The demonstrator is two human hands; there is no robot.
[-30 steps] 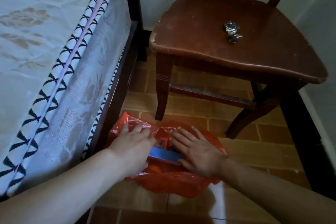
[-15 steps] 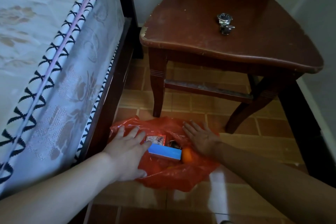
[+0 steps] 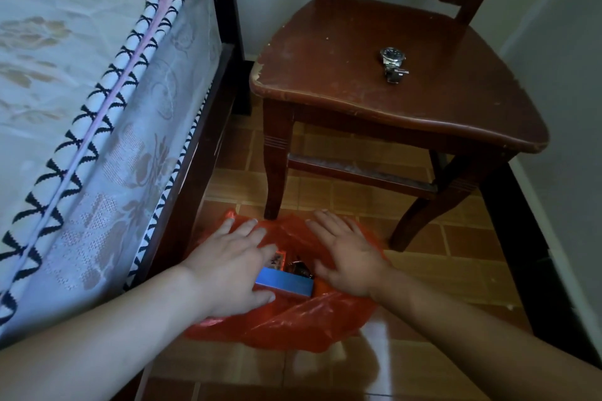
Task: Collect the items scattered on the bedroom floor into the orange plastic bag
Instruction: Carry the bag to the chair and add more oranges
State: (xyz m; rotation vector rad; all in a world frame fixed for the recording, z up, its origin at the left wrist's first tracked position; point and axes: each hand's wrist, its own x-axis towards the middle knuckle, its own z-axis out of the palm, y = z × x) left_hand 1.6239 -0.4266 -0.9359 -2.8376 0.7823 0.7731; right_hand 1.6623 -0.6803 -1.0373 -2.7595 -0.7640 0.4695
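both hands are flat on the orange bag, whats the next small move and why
Probably gather the bag's edges to close it. Both the left hand and right hand lie spread on the orange bag, the blue box already sits inside, and no loose item shows on the floor nearby.

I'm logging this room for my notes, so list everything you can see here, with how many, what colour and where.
bag: one, orange, on the floor between bed and chair
blue box: one, blue, in the bag
other items: number unclear, red and dark, in the bag behind the blue box
watch: one, silver, on the chair seat
chair: one, dark brown, beyond the bag
bed: one, pale floral mattress, dark frame, at left
floor: brown tiles
left hand: flat on the bag
right hand: flat on the bag
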